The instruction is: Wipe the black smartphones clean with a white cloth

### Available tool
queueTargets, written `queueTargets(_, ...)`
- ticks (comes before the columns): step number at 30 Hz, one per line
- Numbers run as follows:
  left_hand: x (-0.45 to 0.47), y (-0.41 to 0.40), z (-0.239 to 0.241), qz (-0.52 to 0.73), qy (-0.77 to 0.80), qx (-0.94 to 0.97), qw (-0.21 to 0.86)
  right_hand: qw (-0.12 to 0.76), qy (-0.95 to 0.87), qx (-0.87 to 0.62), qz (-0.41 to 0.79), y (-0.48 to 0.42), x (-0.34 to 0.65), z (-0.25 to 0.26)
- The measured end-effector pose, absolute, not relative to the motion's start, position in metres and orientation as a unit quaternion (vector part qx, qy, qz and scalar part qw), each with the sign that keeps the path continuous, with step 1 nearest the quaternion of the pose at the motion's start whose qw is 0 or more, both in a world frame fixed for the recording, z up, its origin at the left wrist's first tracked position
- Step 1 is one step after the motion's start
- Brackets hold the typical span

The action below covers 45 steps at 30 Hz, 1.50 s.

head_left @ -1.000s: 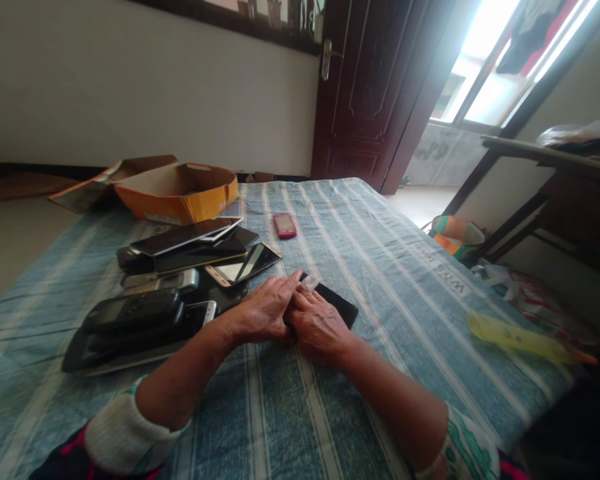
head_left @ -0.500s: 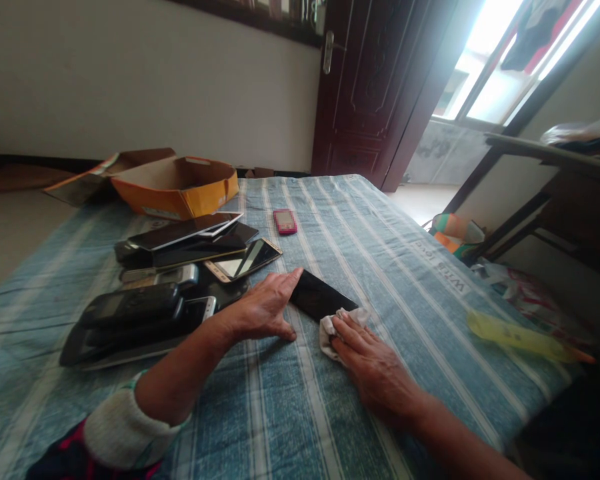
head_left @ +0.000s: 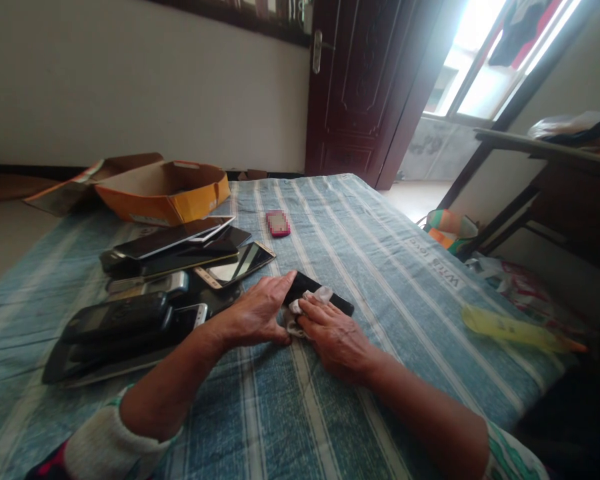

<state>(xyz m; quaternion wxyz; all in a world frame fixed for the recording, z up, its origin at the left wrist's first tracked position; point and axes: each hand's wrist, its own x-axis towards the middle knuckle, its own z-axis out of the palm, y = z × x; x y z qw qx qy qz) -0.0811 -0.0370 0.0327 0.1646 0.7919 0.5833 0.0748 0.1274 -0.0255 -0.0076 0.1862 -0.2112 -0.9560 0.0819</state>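
A black phone [head_left: 336, 303] lies flat on the blue striped cloth [head_left: 360, 240]. My left hand [head_left: 257, 310] rests against its left edge, fingers stretched flat along it and holding it steady. My right hand [head_left: 335, 337] presses a small white cloth [head_left: 310, 298] onto the phone's screen, fingers closed on the cloth. Most of the phone is hidden under the two hands.
A heap of several phones [head_left: 150, 287] lies to the left. An orange cardboard box [head_left: 163, 190] stands behind it. A small pink phone [head_left: 278, 223] lies farther back. A yellow plastic bag [head_left: 515, 330] lies at the right edge. A dark table [head_left: 555, 173] stands on the right.
My right hand slid off the phone's near end with the white cloth, then came back onto the screen. My left hand stayed at the phone's left edge.
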Motion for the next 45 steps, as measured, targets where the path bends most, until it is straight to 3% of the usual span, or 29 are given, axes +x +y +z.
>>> queueTargets(8, -0.082, -0.040, 0.032, 0.088, 0.580, 0.791, 0.173, 0.205, -0.947, -0.236, 0.072, -0.046, 0.167, -0.020)
queueTargets(19, -0.081, -0.040, 0.032, 0.097, 0.581, 0.790, 0.173, 0.202, -0.930, -0.287, 0.110, -0.002, 0.120, -0.013)
queueTargets(28, -0.089, -0.035, 0.023, 0.149, 0.602, 0.766, 0.168, 0.333, -0.868, -0.336, 0.153, 0.004, 0.141, -0.018)
queueTargets(35, -0.084, -0.037, 0.022, 0.164, 0.619, 0.750, 0.168, 0.244, -0.914, -0.309, 0.098, -0.015, 0.127, -0.015)
queueTargets(45, -0.080, -0.050, -0.003, 0.273, 0.640, 0.697, 0.173, 0.221, -0.936, -0.251, 0.113, -0.003, 0.102, -0.009)
